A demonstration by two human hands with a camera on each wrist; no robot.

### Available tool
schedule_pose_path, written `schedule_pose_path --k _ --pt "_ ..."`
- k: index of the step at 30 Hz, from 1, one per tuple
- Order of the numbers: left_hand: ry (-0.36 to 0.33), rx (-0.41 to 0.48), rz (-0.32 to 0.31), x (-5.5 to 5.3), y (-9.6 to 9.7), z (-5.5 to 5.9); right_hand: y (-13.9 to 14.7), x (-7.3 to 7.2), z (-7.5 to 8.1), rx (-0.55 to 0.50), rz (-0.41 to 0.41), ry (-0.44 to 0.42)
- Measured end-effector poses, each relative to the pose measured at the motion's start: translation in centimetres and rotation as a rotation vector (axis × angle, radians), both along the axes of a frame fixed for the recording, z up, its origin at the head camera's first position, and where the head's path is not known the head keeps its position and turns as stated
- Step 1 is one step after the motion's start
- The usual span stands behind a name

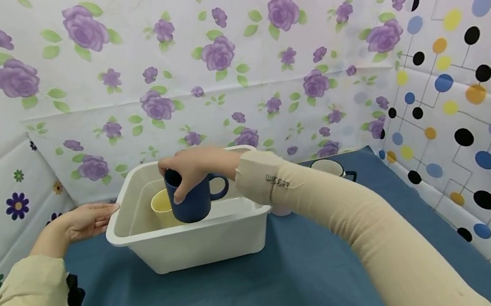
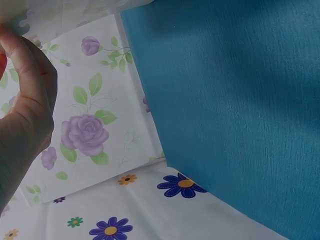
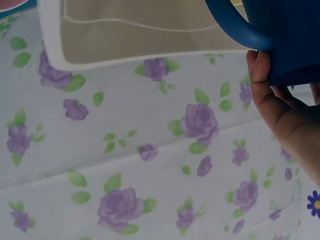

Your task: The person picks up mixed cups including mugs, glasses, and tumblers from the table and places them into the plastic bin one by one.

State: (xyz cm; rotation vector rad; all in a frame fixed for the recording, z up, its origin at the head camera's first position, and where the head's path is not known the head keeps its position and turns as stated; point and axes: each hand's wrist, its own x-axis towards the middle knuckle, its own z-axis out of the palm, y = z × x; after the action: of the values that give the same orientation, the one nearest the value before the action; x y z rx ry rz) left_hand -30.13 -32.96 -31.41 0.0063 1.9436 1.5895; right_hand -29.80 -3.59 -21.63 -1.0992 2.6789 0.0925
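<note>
My right hand (image 1: 193,167) grips a dark blue mug (image 1: 191,204) by its upper rim, fingers on the far side and thumb on the near side. The mug hangs over the white basin (image 1: 201,244), its handle toward the right. In the right wrist view, fingertips press against the blue mug (image 3: 295,40). A yellow cup (image 1: 161,203) stands inside the basin, partly hidden by the mug. At the basin's left rim, my left hand (image 1: 84,221) touches the edge with fairly straight fingers. The left wrist view cuts off that hand's fingertips.
Behind my right forearm stand a white mug with a dark rim and handle (image 1: 327,167) and a pink item (image 1: 281,211), mostly covered. A blue cloth (image 1: 246,297) covers the table. Flowered sheeting (image 1: 218,53) rises behind it, with dotted sheeting (image 1: 475,92) at right.
</note>
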Motion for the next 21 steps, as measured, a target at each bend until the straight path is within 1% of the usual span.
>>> schedule_pose_path --k 3,6,8,10,14,21 --pt "0.008 -0.011 -0.009 0.0 -0.1 -0.2 -1.0 0.2 -0.8 -0.01 -0.01 0.013" --pt "0.012 -0.018 -0.015 -0.1 0.0 -0.1 -1.8 0.3 -1.4 -0.043 -0.023 0.023" --pt "0.014 -0.015 -0.012 0.1 -0.1 -0.1 -2.4 0.4 -1.9 -0.05 -0.023 0.036" --pt "0.012 -0.01 -0.01 0.2 -0.2 -0.1 -3.0 0.5 -2.3 -0.042 -0.025 0.044" --pt "0.002 -0.003 0.001 0.3 -0.2 0.0 -4.2 0.5 -3.0 -0.009 -0.031 0.03" --pt "0.002 -0.037 0.007 0.0 0.0 0.0 -5.6 0.0 -4.5 0.022 -0.027 0.005"
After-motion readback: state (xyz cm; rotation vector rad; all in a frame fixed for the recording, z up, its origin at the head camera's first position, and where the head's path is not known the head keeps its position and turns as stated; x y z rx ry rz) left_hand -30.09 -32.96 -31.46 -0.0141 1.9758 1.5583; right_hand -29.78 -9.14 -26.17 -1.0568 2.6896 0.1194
